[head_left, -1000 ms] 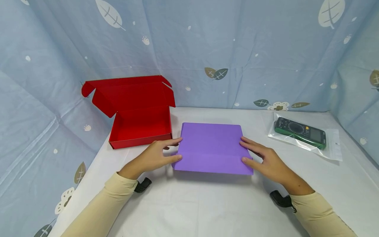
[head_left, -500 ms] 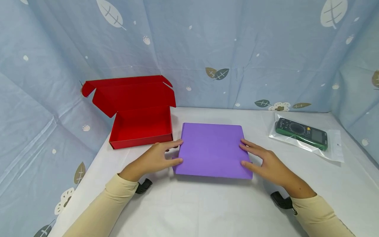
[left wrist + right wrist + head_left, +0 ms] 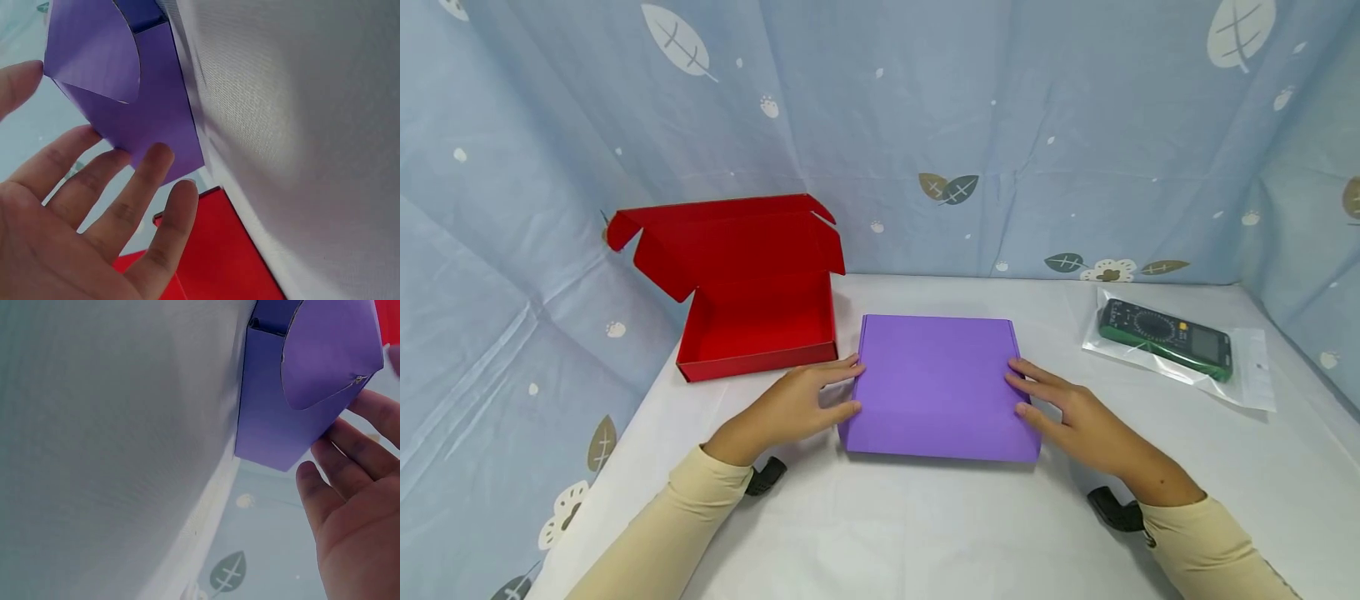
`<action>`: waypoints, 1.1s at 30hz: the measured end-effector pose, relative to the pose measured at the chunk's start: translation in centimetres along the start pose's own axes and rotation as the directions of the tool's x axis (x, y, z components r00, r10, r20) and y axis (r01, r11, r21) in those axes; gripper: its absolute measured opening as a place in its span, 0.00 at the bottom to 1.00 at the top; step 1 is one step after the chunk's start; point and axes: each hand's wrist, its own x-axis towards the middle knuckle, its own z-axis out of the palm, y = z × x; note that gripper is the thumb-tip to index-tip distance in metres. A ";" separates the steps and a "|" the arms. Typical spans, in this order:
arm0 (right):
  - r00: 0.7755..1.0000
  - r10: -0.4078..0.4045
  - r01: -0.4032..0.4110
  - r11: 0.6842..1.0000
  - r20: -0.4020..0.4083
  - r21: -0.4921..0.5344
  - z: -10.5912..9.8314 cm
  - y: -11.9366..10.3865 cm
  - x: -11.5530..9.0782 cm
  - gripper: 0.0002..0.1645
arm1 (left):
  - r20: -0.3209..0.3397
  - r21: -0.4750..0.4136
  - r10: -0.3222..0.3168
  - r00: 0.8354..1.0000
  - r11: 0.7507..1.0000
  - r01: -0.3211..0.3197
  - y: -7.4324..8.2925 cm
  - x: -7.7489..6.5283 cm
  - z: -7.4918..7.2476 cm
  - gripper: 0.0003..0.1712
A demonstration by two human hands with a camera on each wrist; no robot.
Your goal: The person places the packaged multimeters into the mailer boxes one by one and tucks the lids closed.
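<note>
A purple cardboard box (image 3: 936,375) stands on the white cloth with its lid lowered over the top. My left hand (image 3: 793,408) touches its left side with fingers extended, the thumb near the lid's edge. On the opposite side my right hand (image 3: 1078,425) lies against the box in much the same way. The left wrist view shows a rounded purple flap (image 3: 94,50) hanging outside the side wall, beside the left fingers. A matching purple flap (image 3: 331,356) sits outside the other wall in the right wrist view. The inside of the purple box is hidden.
An open red cardboard box (image 3: 760,362) with its lid raised stands just left of the purple one. At the far right lies a green and black multimeter (image 3: 1165,333) in a clear plastic bag (image 3: 1251,375). A blue patterned curtain (image 3: 880,125) surrounds the table.
The purple lid's front edge has come down towards the table and towards me. Both hands have stayed at the box's sides, shifting only slightly.
</note>
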 end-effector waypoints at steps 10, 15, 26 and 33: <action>1.000 -0.012 0.012 0.998 0.005 -0.061 0.2 -0.2 0.3 0.29 | -0.029 0.050 -0.004 1.000 0.999 0.006 0.0 0.0 0.1 0.35; 1.000 -0.002 0.003 0.997 0.011 -0.076 0.2 -0.3 0.3 0.30 | -0.028 0.057 -0.012 1.000 0.998 0.013 0.1 -0.1 0.2 0.35; 0.999 0.023 -0.020 0.995 0.028 -0.096 0.2 -0.4 0.1 0.30 | -0.028 0.231 0.023 0.999 0.973 -0.016 0.5 -0.3 0.4 0.34; 1.000 0.008 -0.006 0.996 0.025 -0.087 0.2 -0.3 0.1 0.30 | -0.051 0.280 0.055 0.997 0.959 -0.038 1.1 -0.4 0.1 0.27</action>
